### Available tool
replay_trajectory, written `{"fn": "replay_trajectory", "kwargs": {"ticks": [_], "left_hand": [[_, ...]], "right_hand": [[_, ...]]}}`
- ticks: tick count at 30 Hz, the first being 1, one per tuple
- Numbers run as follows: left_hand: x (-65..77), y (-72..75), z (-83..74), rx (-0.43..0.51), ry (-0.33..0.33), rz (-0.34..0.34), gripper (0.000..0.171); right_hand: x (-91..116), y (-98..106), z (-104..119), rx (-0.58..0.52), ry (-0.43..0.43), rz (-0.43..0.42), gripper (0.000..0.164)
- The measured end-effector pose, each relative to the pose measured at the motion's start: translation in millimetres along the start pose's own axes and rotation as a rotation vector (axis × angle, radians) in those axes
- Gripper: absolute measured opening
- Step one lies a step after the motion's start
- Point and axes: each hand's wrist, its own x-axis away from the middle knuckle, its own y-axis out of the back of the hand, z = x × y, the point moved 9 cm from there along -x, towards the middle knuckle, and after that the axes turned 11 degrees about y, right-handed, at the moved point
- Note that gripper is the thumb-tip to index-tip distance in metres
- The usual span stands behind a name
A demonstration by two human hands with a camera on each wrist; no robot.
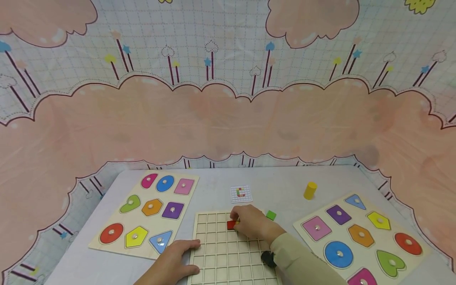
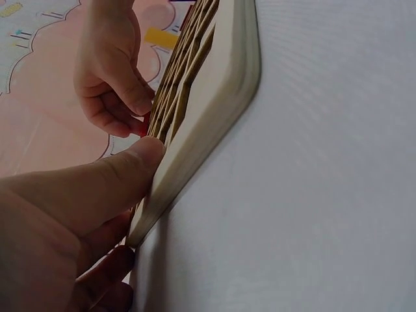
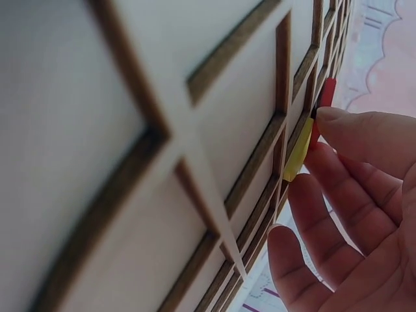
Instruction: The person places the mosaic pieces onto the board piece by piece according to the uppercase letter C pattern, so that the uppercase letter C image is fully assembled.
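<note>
A knob puzzle (image 1: 130,219) lay along the left edge of the table (image 1: 213,178), its pieces seated. Next to it, the left hand (image 1: 171,261) had its thumb and fingers spread loosely, touching the left edge of the grid board (image 1: 211,249); it held no block and seemed to be steadying the board.

At the board's far edge, the right hand (image 1: 254,223) was nearly closed, thumb and fingertip pinching a red block (image 1: 231,225). A yellow block (image 3: 298,151) sat right beside the red, by the fingers, over the cells. Whether the red was fully down in its cell could not be told. Beyond the far edge lay a small card (image 1: 233,194) with a pattern of coloured squares.

The step in hand looked like setting the red block into a cell near the far edge. The next move called for squaring it inside the thin ribs and letting go without nudging the yellow.

A green block (image 1: 270,215) lay by the board's far right corner, and a yellow cylinder (image 1: 310,190) stood farther right. A second knob puzzle (image 1: 384,239) filled the table's right side.
</note>
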Motion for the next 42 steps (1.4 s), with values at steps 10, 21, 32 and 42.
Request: {"fn": "replay_trajectory", "kwargs": {"ticks": [10, 21, 32, 42], "left_hand": [[0.4, 0.3, 0.6, -0.004, 0.022, -0.003, 0.059], [1.6, -0.1, -1.6, -0.015, -0.036, -0.016, 0.058], [1.9, 1.1, -2.2, -0.015, -0.041, -0.021, 0.057], [2.3, 1.5, -2.5, -0.019, -0.046, -0.030, 0.058]], "right_hand": [[0.2, 0.2, 1.3, 0.030, 0.000, -0.001, 0.022], [8.3, 3.6, -2.1, -0.018, -0.013, -0.026, 0.028], [30.3, 28.4, -13.9, -0.030, -0.056, -0.067, 0.031], [52.6, 43.2, -28.2, -0.056, -0.082, -0.110, 0.037]]}}
